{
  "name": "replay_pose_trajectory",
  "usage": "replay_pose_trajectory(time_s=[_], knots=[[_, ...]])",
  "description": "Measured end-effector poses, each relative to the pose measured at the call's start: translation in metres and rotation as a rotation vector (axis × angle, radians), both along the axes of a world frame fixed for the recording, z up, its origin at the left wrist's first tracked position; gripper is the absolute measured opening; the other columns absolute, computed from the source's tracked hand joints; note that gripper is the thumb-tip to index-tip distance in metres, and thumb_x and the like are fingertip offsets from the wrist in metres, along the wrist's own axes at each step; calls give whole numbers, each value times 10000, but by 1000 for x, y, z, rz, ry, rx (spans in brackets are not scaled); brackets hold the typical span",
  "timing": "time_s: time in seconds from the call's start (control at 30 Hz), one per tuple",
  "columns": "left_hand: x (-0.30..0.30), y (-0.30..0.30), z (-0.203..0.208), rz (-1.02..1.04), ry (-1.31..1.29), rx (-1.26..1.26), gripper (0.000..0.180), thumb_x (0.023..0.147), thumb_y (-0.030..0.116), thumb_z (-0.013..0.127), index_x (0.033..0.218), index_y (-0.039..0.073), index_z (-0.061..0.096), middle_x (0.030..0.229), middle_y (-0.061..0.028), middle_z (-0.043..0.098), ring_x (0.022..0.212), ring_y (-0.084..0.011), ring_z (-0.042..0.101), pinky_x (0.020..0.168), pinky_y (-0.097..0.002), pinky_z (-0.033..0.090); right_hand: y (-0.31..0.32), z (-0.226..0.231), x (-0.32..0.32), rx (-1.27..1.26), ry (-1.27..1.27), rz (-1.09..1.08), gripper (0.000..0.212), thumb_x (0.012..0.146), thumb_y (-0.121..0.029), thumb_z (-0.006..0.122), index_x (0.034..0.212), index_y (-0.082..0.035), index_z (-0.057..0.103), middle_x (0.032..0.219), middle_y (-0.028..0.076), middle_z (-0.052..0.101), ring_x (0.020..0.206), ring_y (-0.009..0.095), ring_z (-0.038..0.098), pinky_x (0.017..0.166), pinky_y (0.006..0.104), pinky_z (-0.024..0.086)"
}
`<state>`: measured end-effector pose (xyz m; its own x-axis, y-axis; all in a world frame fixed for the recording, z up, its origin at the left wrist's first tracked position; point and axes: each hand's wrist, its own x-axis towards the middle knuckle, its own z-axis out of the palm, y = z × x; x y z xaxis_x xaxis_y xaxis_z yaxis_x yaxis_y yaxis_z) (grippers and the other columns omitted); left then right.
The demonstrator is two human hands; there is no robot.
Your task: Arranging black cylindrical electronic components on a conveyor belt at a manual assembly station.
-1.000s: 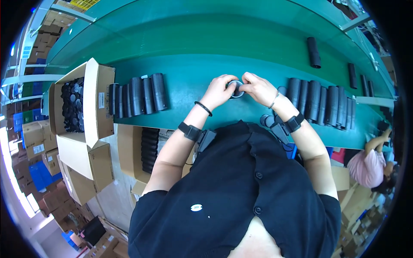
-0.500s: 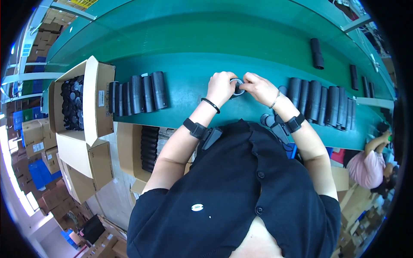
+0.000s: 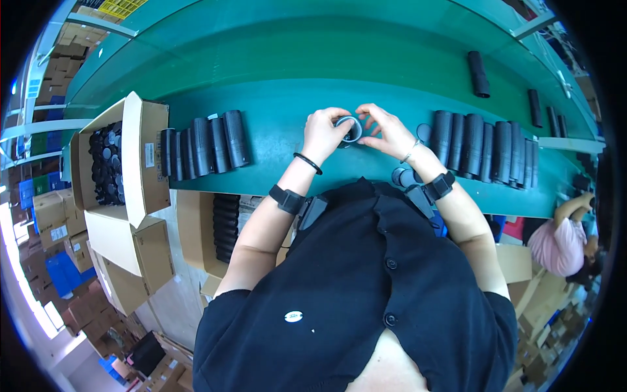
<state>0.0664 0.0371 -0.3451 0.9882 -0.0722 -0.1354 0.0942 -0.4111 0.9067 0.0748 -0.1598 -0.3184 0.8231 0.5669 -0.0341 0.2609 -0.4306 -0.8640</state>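
Observation:
My left hand (image 3: 324,134) is wrapped around a black cylindrical tube (image 3: 349,129), held upright so its round end faces the camera. My right hand (image 3: 385,131) has its fingertips on the tube's rim and on a small round cap there. Both hands hover over the green conveyor table (image 3: 281,144), just in front of my chest. A row of several lying black tubes (image 3: 208,139) sits to the left, and a longer row of black tubes (image 3: 486,147) lies to the right. Two small round caps (image 3: 405,177) rest near my right wrist.
An open cardboard box of small black round parts (image 3: 111,163) stands at the left table edge, with more cartons (image 3: 137,261) below. Single black tubes (image 3: 478,74) lie farther along the belt. Another person in pink (image 3: 562,238) works at the lower right. A carton of tubes (image 3: 225,225) sits under the table.
My two hands stay together on the tube; the left hand has turned and closed further around it, and the right fingers have shifted on its rim.

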Motion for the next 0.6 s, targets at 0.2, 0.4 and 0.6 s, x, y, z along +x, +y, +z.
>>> replay_pose_trajectory(time_s=[0.2, 0.4, 0.6], knots=[[-1, 3, -14, -78, 129, -534, 541, 749, 160, 788, 1212, -11, 567, 1167, -152, 630, 1092, -197, 604, 919, -309, 492, -3, -4, 0, 103, 30, -37, 590, 730, 12, 717, 1262, -89, 481, 1166, 113, 572, 898, 199, 632, 710, 307, 566], [-10, -3, -16, -237, -174, -152, 715, 716, 221, 829, 1258, 41, 398, 1152, -143, 554, 1086, -240, 561, 887, -351, 482, -20, -21, -4, 279, 181, -136, 514, 736, 72, 650, 1211, -81, 527, 1110, 97, 605, 876, 199, 639, 711, 311, 557], [-11, 8, -14, -211, 85, -396, 603, 757, 100, 791, 1213, 91, 398, 1083, -37, 542, 1018, -133, 547, 880, -308, 473, -95, -61, -48, -631, -211, 266, 468, 648, -134, 775, 1078, -112, 591, 1026, 60, 568, 1030, 285, 542, 873, 394, 442]])
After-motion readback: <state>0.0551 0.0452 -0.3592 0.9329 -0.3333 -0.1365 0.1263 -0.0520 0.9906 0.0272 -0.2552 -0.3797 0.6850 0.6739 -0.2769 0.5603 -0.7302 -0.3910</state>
